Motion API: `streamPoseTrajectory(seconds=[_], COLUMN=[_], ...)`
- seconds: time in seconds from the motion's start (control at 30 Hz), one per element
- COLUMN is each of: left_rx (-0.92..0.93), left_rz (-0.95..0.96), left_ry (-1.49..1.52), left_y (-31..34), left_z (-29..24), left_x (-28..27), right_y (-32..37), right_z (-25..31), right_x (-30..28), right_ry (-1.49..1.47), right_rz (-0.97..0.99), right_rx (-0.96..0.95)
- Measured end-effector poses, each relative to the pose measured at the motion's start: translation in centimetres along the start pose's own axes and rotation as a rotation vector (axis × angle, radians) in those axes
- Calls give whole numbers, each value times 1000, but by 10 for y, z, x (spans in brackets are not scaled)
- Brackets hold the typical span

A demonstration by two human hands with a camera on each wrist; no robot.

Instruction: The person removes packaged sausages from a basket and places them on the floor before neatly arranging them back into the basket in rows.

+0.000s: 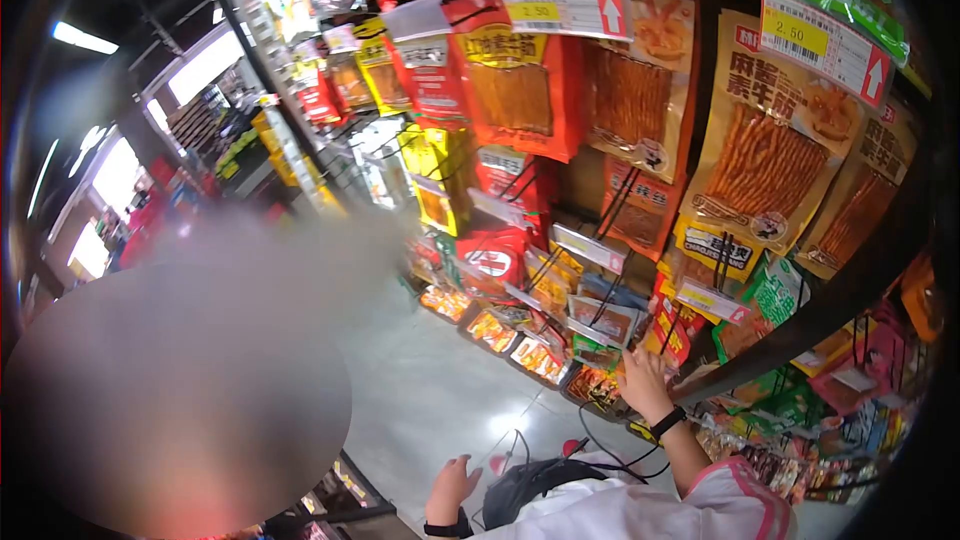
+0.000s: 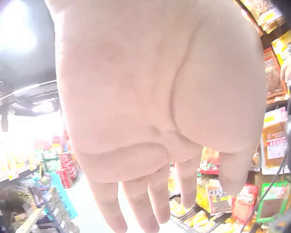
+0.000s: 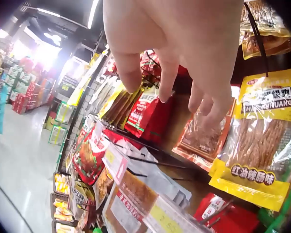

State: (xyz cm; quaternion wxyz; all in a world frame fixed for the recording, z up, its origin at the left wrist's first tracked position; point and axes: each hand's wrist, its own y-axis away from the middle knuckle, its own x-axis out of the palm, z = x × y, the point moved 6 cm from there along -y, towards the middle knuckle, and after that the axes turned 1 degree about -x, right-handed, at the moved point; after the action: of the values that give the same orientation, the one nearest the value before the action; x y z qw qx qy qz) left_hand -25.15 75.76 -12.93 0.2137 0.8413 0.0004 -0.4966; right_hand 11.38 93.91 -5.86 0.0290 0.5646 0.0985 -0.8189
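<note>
My right hand (image 1: 645,383) reaches toward the lower rack of hanging snack packets in the head view. In the right wrist view the hand (image 3: 177,63) has its fingers pointing down, loosely bent, in front of a reddish-brown packet (image 3: 203,133) and a red-and-white packet (image 3: 148,114); whether it touches either is unclear. A yellow-edged packet (image 3: 262,141) hangs to its right. Low at the front of my body is my left hand (image 1: 453,485), holding nothing. Its palm (image 2: 155,87) fills the left wrist view, fingers extended and slightly apart.
Large packets of brown strips (image 1: 765,165) hang above under price tags (image 1: 822,40). Trays of wrapped snacks (image 1: 493,330) line the rack's foot beside the grey floor (image 1: 430,390). A dark bar (image 1: 800,335) crosses at right. A blurred shape covers the lower left, and cables hang near my body.
</note>
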Motion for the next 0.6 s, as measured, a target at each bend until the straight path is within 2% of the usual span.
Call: streamPoseTrajectory(seconds=[0.07,0.1,0.23,0.27,0.33,0.43,0.5,0.57,0.6], left_rx=[75,56,137,175,254,337,380,374,371], left_rz=[20,86,283,294,256,176,143,199,228], left_ry=[-16,-41,-191,-206,-238,-237,-248,-284,-297], left_y=[-29,-44,-103,-117,-148,-171,-184,-195,-200], left_z=[-2,0,13,11,16,-1,-3,8,13], left_x=[-6,-7,-12,-20,-33,-76,-100,-103,-102], right_y=[17,25,25,25,21,21,22,29,35], right_z=[-11,-16,-15,-15,-11,4,17,35,39], right_x=[23,32,31,36,41,42,43,41,50], right_ry=[30,73,20,78,15,72,28,14,10], right_rz=[77,32,66,-18,-10,34,-27,-62,-11], right_rx=[-55,-78,34,-6,54,180,248,307,337])
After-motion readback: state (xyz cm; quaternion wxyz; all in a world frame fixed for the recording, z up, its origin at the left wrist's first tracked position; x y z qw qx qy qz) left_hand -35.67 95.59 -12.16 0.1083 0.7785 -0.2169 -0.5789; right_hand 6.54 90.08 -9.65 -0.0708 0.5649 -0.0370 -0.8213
